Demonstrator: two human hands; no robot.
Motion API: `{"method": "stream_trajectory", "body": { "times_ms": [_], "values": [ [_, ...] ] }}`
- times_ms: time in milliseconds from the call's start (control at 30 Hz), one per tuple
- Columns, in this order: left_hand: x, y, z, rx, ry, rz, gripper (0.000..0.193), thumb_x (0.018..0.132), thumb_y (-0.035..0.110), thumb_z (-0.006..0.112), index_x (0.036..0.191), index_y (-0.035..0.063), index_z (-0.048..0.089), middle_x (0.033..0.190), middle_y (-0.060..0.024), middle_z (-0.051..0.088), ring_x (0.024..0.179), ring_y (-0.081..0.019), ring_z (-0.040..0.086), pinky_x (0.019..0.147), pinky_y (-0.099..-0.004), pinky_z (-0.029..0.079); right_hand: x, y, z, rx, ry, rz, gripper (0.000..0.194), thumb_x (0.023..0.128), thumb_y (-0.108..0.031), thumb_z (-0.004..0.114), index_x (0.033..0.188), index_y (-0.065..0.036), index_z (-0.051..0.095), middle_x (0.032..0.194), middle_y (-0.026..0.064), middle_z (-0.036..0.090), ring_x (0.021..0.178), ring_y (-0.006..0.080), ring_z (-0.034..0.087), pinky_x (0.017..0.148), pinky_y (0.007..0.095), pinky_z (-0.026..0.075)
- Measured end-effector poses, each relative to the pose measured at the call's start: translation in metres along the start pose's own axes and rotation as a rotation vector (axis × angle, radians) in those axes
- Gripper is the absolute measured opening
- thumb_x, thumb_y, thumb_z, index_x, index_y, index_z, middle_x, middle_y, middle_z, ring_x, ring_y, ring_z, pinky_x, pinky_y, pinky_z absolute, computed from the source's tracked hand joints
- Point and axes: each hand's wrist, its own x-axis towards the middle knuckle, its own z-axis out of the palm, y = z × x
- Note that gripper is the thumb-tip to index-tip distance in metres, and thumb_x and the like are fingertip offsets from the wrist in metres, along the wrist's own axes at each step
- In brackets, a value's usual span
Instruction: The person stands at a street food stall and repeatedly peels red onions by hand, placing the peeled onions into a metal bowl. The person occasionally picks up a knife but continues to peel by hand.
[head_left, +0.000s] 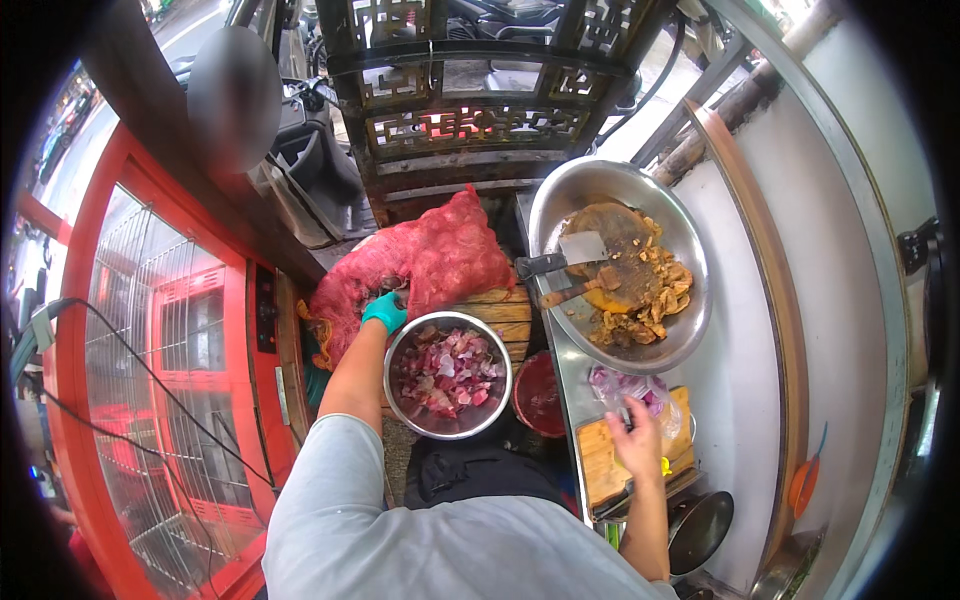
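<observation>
My left hand, in a teal glove, reaches to the torn opening of a red mesh sack filled with what look like red onions. Its fingertips are among dark contents there, so any grip is hidden. Just below that hand stands a steel bowl of purple and pink onion skins or pieces. On the right, my bare right hand hovers over a wooden cutting board, fingers apart. Beside its fingertips lies a clear plastic bag with purple onion pieces.
A large steel basin holds a round chopping block, a cleaver and cooked-looking meat pieces. Between stool and counter sits a red bucket. A red-framed cabinet stands left; a dark pan is lower right.
</observation>
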Motion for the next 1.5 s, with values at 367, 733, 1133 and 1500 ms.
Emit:
{"method": "stream_trajectory", "body": {
  "times_ms": [367, 733, 1133, 1500],
  "values": [
    [0.015, -0.005, -0.007, 0.267, -0.084, 0.018, 0.049, 0.086, 0.027, 0.058, 0.131, 0.0073, 0.055, 0.131, -0.0175, 0.059, 0.12, -0.0357, 0.058, 0.1, -0.0445, 0.049, -0.017, -0.048, 0.038, -0.137, -0.138, -0.047, 0.051, 0.082, -0.035, 0.073, 0.12, -0.003, 0.063, 0.111, 0.0215, 0.067, 0.104, 0.0368, 0.064, 0.09, 0.0414, 0.051],
    [-0.007, -0.011, -0.008, 0.253, 0.021, 0.154, 0.045, 0.082, 0.029, 0.066, 0.123, 0.0115, 0.059, 0.126, -0.0211, 0.059, 0.116, -0.0431, 0.057, 0.098, -0.0476, 0.049, -0.003, -0.031, 0.047, -0.099, -0.245, -0.083, 0.048, 0.085, -0.038, 0.069, 0.121, -0.007, 0.061, 0.105, 0.019, 0.068, 0.099, 0.0368, 0.065, 0.085, 0.0416, 0.052],
    [-0.021, -0.042, -0.028, -0.791, 0.609, 0.332, 0.062, 0.065, 0.006, 0.075, 0.124, 0.0048, 0.057, 0.11, -0.0107, 0.063, 0.092, -0.0247, 0.063, 0.08, -0.0347, 0.054, -0.019, 0.004, 0.062, 0.004, -0.35, -0.034, 0.051, 0.091, -0.037, 0.061, 0.133, -0.009, 0.052, 0.112, 0.0221, 0.066, 0.106, 0.0404, 0.062, 0.089, 0.046, 0.049],
    [-0.201, 0.032, 0.027, -1.636, -0.199, 0.243, 0.069, 0.074, -0.012, 0.069, 0.135, 0.0081, 0.044, 0.128, -0.0121, 0.053, 0.11, -0.0296, 0.06, 0.087, -0.0497, 0.058, 0.016, 0.0, 0.16, 0.299, -0.643, -0.207, 0.045, 0.099, -0.032, 0.051, 0.132, -0.001, 0.053, 0.116, 0.0229, 0.065, 0.109, 0.0353, 0.064, 0.093, 0.0407, 0.049]
  ]
}}
